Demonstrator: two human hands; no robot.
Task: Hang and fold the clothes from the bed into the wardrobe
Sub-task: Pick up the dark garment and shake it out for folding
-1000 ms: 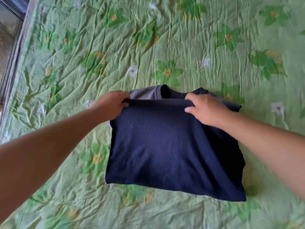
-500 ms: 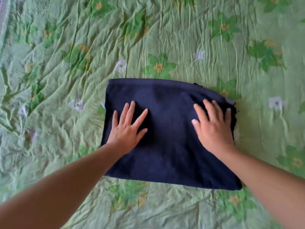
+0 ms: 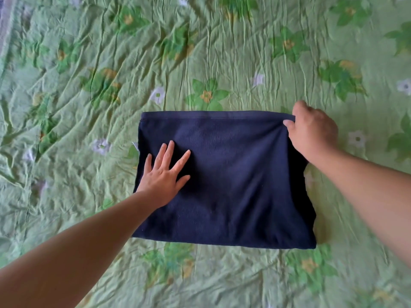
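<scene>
A navy blue garment lies folded into a flat rectangle in the middle of the bed. My left hand rests flat on its left part with fingers spread and straight. My right hand pinches the garment's far right corner, thumb on top of the hem and fingers curled around the edge. The fabric is slightly drawn up towards that corner. The wardrobe is not in view.
The bed is covered by a wrinkled green sheet with a flower print, which fills nearly the whole view. A strip of the bed's edge shows at the far left.
One second ago both hands laid the near half over the collar. Half a second ago both palms pressed flat on it. Now my right hand has moved to the far right corner and pinches it.
</scene>
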